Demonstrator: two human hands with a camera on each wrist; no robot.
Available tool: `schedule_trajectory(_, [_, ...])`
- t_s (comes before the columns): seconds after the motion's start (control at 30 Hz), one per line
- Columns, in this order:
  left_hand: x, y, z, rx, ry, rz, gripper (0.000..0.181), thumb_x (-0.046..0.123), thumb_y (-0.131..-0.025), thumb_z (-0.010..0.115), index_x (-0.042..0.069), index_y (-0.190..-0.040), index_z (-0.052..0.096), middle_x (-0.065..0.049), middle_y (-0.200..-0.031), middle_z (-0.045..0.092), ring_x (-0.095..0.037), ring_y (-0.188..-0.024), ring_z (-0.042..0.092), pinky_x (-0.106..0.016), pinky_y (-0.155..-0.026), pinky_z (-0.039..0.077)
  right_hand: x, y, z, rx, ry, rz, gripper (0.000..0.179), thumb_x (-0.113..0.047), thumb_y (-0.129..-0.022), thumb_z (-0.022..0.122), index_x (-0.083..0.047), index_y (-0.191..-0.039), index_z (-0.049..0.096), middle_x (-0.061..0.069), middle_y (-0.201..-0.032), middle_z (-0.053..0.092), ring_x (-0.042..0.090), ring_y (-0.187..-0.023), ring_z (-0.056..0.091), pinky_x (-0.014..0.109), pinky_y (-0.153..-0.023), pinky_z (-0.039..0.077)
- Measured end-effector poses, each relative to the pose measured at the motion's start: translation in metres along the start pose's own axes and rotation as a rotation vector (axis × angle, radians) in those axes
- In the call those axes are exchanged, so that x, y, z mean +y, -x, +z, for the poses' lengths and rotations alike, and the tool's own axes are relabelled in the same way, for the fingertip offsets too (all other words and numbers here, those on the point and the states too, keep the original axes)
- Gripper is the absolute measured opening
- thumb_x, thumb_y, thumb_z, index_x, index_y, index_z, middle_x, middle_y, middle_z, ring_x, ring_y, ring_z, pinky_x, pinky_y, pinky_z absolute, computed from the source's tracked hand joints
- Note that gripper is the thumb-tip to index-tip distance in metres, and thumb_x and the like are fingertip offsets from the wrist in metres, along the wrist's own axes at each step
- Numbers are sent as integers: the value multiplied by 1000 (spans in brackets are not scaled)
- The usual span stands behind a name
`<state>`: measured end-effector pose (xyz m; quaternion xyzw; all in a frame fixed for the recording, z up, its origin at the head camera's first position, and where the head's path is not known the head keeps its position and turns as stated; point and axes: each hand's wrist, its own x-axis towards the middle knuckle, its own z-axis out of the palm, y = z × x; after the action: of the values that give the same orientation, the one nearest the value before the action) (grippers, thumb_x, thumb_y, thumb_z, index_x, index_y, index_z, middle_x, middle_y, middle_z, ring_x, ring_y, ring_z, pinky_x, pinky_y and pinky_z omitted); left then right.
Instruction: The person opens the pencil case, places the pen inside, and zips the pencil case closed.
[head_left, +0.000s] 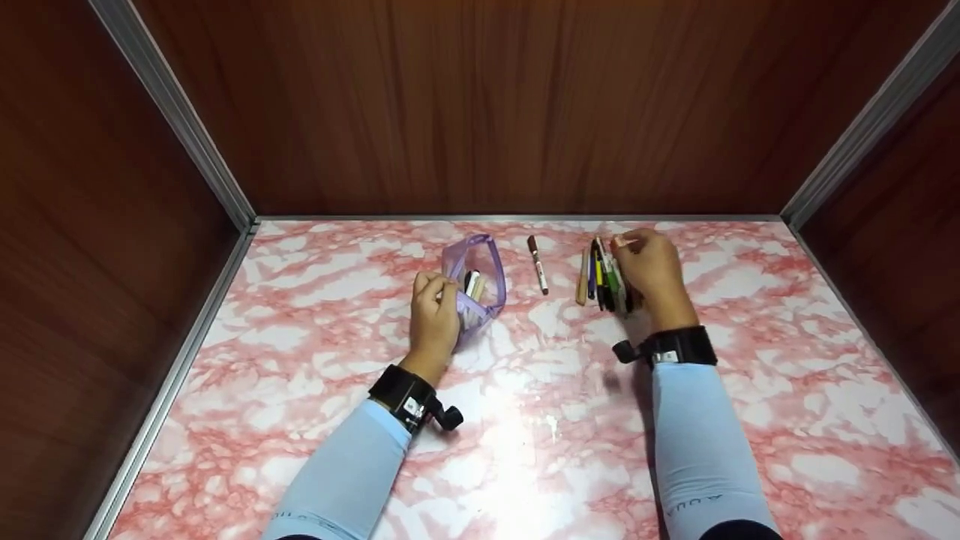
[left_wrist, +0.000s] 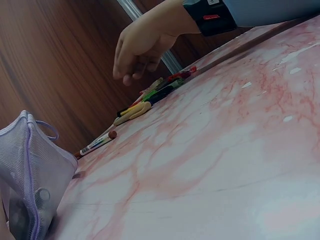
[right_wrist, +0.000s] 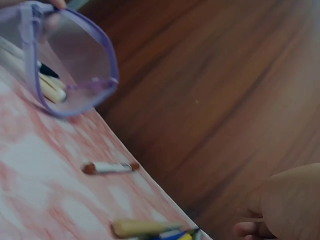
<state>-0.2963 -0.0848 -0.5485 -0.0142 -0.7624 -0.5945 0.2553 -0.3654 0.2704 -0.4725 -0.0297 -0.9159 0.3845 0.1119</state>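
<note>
Your left hand (head_left: 433, 313) pinches the left side of the mouth of the purple mesh pencil pouch (left_wrist: 54, 162), fingers bent over its bound rim. The pouch sits near the far edge of the tabletop (head_left: 300, 375), left of that edge's middle, its mouth gaping, with a few pens inside. Your right hand (head_left: 654, 271) hangs over the loose pens (head_left: 600, 279), towards the far edge's right half; its fingers are loosely bent, partly parted, and no pen shows between them. Between pouch and pens lies a brown-capped marker (head_left: 538, 265).

Expect the pouch to be light and limp, sagging where you don't support it; the rim looks the firmest place to hold. The pens should be light, stiff, smooth and apt to roll, so pinch each one mid-barrel.
</note>
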Motion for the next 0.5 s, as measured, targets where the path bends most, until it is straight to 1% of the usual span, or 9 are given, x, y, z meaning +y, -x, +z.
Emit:
schedule_trajectory(0.07, [0, 0, 0, 2, 1, 2, 21, 10, -105, 62, -1, -102, 80, -11, -113, 58, -21, -105, 62, -27, -86, 58, 6, 0, -6, 12, 15, 25, 44, -18, -107, 64, 6, -143, 71, 33, -134, 75, 47, -123, 72, 60, -109, 58])
schedule_trajectory(0.17, [1, 0, -1, 3, 5, -1, 21, 9, -105, 62, -1, -102, 80, -11, -112, 57, -21, -104, 62, -27, -85, 58, 15, 0, -14, 7, 48, 67, 48, -19, -107, 63, 6, -147, 68, 33, -138, 73, 48, -126, 71, 62, -112, 56])
schedule_trajectory(0.37, [1, 1, -1, -6, 6, -24, 22, 11, -107, 60, 2, -98, 78, -8, -110, 53, -19, -102, 60, -26, -83, 55, 31, 0, -21, -35, 97, 153, 52, -27, -111, 64, 6, -151, 64, 34, -138, 73, 51, -125, 71, 64, -112, 56])
schedule_trajectory(0.5, [0, 1, 0, -8, 6, -29, 23, 12, -107, 59, 2, -97, 77, -7, -110, 52, -18, -103, 60, -26, -84, 55, 39, 0, -23, -39, 122, 174, 57, -26, -111, 60, 6, -158, 58, 36, -143, 70, 54, -133, 67, 66, -116, 53])
